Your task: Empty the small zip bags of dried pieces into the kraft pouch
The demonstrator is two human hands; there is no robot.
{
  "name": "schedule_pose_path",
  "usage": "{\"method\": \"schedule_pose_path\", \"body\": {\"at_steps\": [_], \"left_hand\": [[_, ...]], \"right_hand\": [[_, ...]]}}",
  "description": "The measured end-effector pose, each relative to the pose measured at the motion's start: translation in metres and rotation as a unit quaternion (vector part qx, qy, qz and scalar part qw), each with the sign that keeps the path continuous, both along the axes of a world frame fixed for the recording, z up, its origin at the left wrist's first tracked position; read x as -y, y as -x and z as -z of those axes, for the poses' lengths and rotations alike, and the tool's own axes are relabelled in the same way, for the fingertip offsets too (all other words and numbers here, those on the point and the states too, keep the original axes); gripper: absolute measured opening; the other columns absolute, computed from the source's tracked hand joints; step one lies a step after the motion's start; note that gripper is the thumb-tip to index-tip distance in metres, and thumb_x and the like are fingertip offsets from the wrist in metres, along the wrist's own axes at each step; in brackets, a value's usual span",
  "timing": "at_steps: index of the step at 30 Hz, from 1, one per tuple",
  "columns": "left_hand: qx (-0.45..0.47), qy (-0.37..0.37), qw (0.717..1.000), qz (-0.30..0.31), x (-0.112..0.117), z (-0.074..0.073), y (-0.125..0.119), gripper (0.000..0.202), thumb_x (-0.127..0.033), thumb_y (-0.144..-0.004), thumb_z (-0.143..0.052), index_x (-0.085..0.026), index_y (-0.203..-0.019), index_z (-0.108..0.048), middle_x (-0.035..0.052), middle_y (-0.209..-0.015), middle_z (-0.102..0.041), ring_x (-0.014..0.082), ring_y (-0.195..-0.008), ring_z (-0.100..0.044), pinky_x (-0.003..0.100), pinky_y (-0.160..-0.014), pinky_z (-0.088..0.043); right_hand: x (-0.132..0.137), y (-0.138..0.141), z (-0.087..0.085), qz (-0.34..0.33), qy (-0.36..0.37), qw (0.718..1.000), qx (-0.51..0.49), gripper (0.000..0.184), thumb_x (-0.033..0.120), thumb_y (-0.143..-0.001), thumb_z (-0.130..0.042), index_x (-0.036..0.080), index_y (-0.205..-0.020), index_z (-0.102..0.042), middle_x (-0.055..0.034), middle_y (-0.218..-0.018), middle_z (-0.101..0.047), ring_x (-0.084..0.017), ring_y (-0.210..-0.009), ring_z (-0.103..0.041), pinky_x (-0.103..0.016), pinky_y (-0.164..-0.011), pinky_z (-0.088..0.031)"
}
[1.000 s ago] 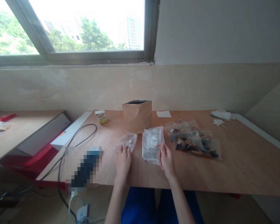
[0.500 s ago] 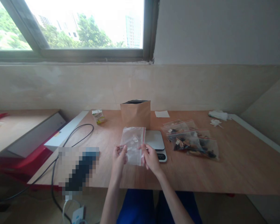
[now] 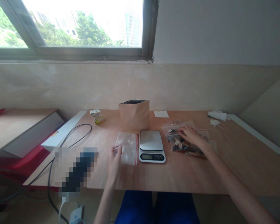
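Note:
My left hand (image 3: 116, 151) pinches the left edge of a clear zip-lock bag (image 3: 128, 154), which has a red seal strip and a small white label. A flat kitchen scale (image 3: 151, 141) with a silver plate and a dark display strip stands just right of that bag. On the scale's other side, my right hand (image 3: 189, 135) reaches over a heap of zip-lock bags (image 3: 178, 144) with dark and brown contents. Its fingers are stretched out and its fingertips touch the upper bags; nothing shows as gripped between them.
Behind the scale an open brown paper pouch (image 3: 134, 116) stands upright. A small carton (image 3: 97, 116), a white card (image 3: 161, 114) and crumpled white tissue (image 3: 216, 123) lie toward the back. A black cable (image 3: 80, 143) and a blurred-out dark object (image 3: 77, 171) are at the left.
My right hand has let go of the clear bag's sealed edge and moved right to the heap. My left hand has shifted the bag slightly left and down, uncovering the scale.

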State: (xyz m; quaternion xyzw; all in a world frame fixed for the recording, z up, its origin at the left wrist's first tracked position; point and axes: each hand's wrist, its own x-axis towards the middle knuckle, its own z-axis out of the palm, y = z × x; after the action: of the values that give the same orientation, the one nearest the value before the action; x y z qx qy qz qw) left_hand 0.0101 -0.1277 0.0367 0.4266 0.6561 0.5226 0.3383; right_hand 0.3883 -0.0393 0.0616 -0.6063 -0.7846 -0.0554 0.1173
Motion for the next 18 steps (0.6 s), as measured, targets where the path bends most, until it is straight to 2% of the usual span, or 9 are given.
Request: {"method": "schedule_pose_path", "body": {"at_steps": [2, 4, 6, 8, 10, 12, 14, 16, 18], "left_hand": [[-0.018, -0.002, 1.0, 0.004, -0.005, 0.002, -0.006, 0.049, -0.056, -0.075, -0.047, -0.012, -0.094, -0.057, 0.0097, -0.081, -0.063, 0.0239, -0.078, -0.061, 0.035, -0.071, -0.047], [-0.117, 0.01, 0.993, -0.01, -0.007, 0.006, -0.012, 0.048, -0.049, -0.079, -0.046, -0.009, -0.104, -0.055, 0.0148, -0.094, -0.062, 0.0275, -0.091, -0.059, 0.041, -0.081, -0.045], [-0.253, 0.026, 0.965, -0.058, -0.007, 0.008, -0.016, 0.051, -0.041, -0.081, -0.046, -0.006, -0.118, -0.049, 0.0208, -0.109, -0.056, 0.0327, -0.105, -0.053, 0.049, -0.088, -0.04], [-0.348, 0.018, 0.934, -0.083, -0.006, 0.007, -0.021, 0.054, -0.036, -0.083, -0.045, -0.008, -0.13, -0.041, 0.0232, -0.123, -0.047, 0.0346, -0.114, -0.047, 0.052, -0.09, -0.037], [-0.394, -0.015, 0.919, -0.031, -0.007, 0.004, -0.025, 0.05, -0.032, -0.087, -0.039, -0.018, -0.135, -0.038, 0.0192, -0.135, -0.04, 0.0317, -0.118, -0.045, 0.05, -0.093, -0.037], [-0.421, -0.044, 0.902, 0.08, -0.011, 0.004, -0.028, 0.045, -0.032, -0.089, -0.036, -0.028, -0.134, -0.04, 0.0116, -0.142, -0.035, 0.0279, -0.124, -0.041, 0.046, -0.098, -0.034], [-0.442, -0.037, 0.879, 0.174, -0.017, 0.009, -0.029, 0.044, -0.035, -0.089, -0.037, -0.034, -0.133, -0.042, 0.0063, -0.147, -0.032, 0.0265, -0.131, -0.034, 0.046, -0.103, -0.03], [-0.456, -0.004, 0.863, 0.216, -0.023, 0.018, -0.025, 0.045, -0.038, -0.088, -0.039, -0.037, -0.134, -0.041, 0.0048, -0.148, -0.03, 0.0268, -0.134, -0.029, 0.046, -0.105, -0.026], [-0.461, 0.029, 0.859, 0.221, -0.027, 0.027, -0.018, 0.047, -0.041, -0.088, -0.04, -0.037, -0.134, -0.039, 0.0051, -0.148, -0.031, 0.0271, -0.134, -0.029, 0.047, -0.106, -0.024]], "right_hand": [[0.002, -0.004, 0.002, 0.005, 0.019, 1.0, -0.001, 0.016, 0.018, -0.081, -0.048, 0.017, -0.085, -0.064, -0.012, -0.095, -0.066, -0.026, -0.093, -0.059, -0.04, -0.081, -0.042], [0.004, -0.004, 0.001, -0.008, 0.026, 1.0, -0.012, 0.014, 0.018, -0.08, -0.049, 0.017, -0.085, -0.063, -0.0112, -0.095, -0.066, -0.025, -0.092, -0.059, -0.038, -0.082, -0.042], [0.006, -0.004, -0.002, -0.02, 0.033, 0.999, -0.036, 0.011, 0.017, -0.079, -0.05, 0.016, -0.081, -0.061, -0.0104, -0.09, -0.066, -0.022, -0.086, -0.059, -0.034, -0.079, -0.042], [0.01, -0.002, -0.009, -0.018, 0.057, 0.996, -0.064, 0.01, 0.017, -0.078, -0.05, 0.017, -0.075, -0.059, -0.0082, -0.082, -0.066, -0.019, -0.076, -0.059, -0.03, -0.073, -0.043], [0.016, 0.0, -0.021, -0.009, 0.083, 0.992, -0.095, 0.01, 0.017, -0.078, -0.048, 0.018, -0.072, -0.057, -0.0055, -0.074, -0.065, -0.017, -0.068, -0.058, -0.028, -0.066, -0.042], [0.025, 0.003, -0.039, -0.007, 0.107, 0.987, -0.123, 0.011, 0.017, -0.077, -0.047, 0.019, -0.071, -0.055, -0.0036, -0.07, -0.063, -0.016, -0.063, -0.056, -0.026, -0.062, -0.041], [0.036, 0.008, -0.059, -0.017, 0.132, 0.98, -0.147, 0.01, 0.02, -0.077, -0.047, 0.02, -0.069, -0.053, -0.0027, -0.069, -0.062, -0.015, -0.061, -0.055, -0.025, -0.058, -0.04], [0.047, 0.014, -0.078, -0.039, 0.158, 0.971, -0.173, 0.01, 0.026, -0.078, -0.048, 0.02, -0.071, -0.053, -0.0023, -0.069, -0.061, -0.015, -0.06, -0.054, -0.024, -0.054, -0.039], [0.056, 0.022, -0.092, -0.053, 0.185, 0.96, -0.206, 0.014, 0.034, -0.079, -0.049, 0.021, -0.074, -0.053, -0.0017, -0.068, -0.059, -0.015, -0.059, -0.053, -0.023, -0.052, -0.039]]}}
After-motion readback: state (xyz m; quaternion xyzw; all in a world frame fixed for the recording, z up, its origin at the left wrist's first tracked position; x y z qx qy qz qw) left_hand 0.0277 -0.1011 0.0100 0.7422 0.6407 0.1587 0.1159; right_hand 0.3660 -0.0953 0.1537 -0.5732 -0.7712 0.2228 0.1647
